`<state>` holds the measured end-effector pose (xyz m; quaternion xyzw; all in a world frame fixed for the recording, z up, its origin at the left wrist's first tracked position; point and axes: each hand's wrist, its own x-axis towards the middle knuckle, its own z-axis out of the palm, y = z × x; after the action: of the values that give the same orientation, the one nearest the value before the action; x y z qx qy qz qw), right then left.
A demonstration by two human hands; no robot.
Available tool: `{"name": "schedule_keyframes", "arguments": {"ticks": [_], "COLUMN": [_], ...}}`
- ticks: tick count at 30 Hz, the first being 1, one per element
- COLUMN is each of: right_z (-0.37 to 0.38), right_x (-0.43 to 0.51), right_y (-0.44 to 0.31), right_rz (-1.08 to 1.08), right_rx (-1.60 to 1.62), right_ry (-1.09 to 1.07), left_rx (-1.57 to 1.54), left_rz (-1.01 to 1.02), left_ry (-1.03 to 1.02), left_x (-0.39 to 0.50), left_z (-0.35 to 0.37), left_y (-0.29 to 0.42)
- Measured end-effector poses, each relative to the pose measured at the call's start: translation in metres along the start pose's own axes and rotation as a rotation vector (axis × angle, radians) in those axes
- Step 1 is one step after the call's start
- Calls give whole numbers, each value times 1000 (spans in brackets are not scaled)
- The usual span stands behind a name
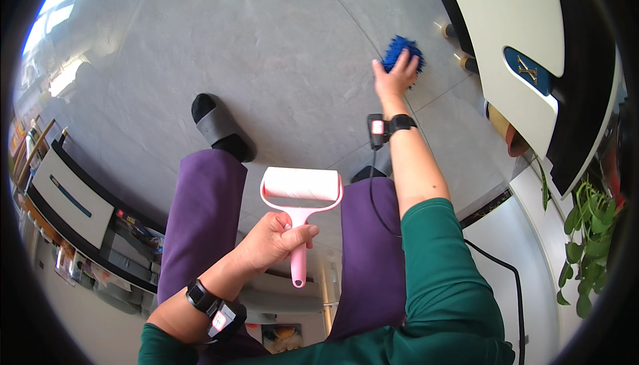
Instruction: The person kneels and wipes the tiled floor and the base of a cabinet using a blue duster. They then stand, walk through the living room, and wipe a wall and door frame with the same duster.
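In my left hand [277, 240] is a pink-handled lint roller [301, 184], its white paper roll pointing away from me between my knees. The fingers wrap the handle, and its lower end with a hanging hole sticks out below the thumb. My right hand [395, 81] reaches out to the far right, its fingers spread over a blue chenille sponge [399, 48] on the grey tiled floor [279, 60]. The palm and fingers hide part of the sponge. Both wrists wear black straps with small devices.
A white and black cabinet [509, 20] on short legs stands at the right, with a leafy plant [594, 235] below it. Another low cabinet [75, 190] is at the left. A black cable [516, 285] trails by my right arm. My slippered foot [219, 125] rests on the floor.
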<state>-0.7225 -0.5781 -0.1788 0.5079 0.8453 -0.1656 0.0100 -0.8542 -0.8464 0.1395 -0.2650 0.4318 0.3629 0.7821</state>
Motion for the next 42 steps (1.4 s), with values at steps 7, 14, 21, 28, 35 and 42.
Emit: {"name": "schedule_keyframes", "arguments": {"ticks": [7, 14, 21, 28, 35, 42], "right_z": [-8, -25, -22, -30, -73, -155], "right_x": [-22, -17, -61, -102, -43, 33], "right_y": [-29, -16, 73, 150, 182, 242], "right_rz": [-242, -331, -756, -704, -541, -209], "right_rx": [-69, -110, -71, 27, 336, 231], "right_ry": [-153, -196, -195, -88, -246, -226], "left_rx": [24, 375, 652, 819, 1037, 1346], "left_rz": [7, 118, 370, 495, 453, 423], "left_ry": [72, 286, 318, 148, 186, 153], "left_x": [4, 23, 118, 216, 274, 291], "left_z": [3, -15, -1, 38, 86, 133], "left_y": [-2, 1, 61, 87, 129, 138]}}
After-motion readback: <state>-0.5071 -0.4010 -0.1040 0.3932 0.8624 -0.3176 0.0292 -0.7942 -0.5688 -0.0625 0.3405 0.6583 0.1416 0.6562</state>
